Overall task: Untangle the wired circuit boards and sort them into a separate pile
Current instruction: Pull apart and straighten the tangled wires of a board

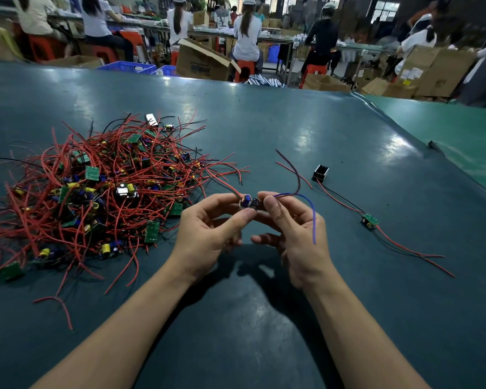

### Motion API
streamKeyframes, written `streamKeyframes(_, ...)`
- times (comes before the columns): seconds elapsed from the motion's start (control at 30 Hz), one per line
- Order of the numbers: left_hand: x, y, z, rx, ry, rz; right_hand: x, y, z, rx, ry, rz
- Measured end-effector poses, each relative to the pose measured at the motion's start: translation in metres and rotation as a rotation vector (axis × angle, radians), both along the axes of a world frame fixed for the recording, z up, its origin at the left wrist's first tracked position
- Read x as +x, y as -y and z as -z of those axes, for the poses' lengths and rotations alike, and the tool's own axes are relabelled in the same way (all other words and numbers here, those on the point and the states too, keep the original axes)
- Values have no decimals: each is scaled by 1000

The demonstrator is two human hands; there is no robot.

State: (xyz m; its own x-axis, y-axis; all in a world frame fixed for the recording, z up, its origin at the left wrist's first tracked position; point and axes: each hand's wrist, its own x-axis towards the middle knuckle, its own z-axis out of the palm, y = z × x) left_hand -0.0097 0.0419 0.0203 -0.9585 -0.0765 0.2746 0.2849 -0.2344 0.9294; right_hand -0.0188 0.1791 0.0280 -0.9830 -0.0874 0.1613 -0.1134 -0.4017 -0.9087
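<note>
Both hands meet above the dark green table. The left hand and the right hand pinch one small circuit board between thumbs and fingertips; its red, dark and blue wires trail up and over the right hand. To the left lies the tangled pile of boards and red wires. To the right, well apart, two loose boards lie with their wires. Open cardboard boxes stand beyond the table; their contents cannot be told.
</note>
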Motion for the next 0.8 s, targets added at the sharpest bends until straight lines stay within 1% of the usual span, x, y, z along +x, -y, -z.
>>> streamKeyframes(0.1,0,2,2,-6,-6,23,0,-1,0,-18,24,0)
streamKeyframes(0.17,0,4,2,27,12,90,0,-3,1,24,-10,28)
streamKeyframes(0.27,-2,6,0,68,90,158,2,-4,1,82,-72,21)
streamKeyframes(0.37,-2,5,1,56,160,245,3,-4,0,48,-67,-25)
streamKeyframes(0.47,0,3,4,102,205,395,2,-6,-1,21,-30,24)
streamKeyframes(0.5,0,2,5,93,190,397,1,-6,-1,35,-27,50)
streamKeyframes(0.63,-1,-1,8,71,94,225,0,0,0,79,-47,93)
streamKeyframes(0.8,-1,-4,7,-24,51,50,0,1,1,112,58,96)
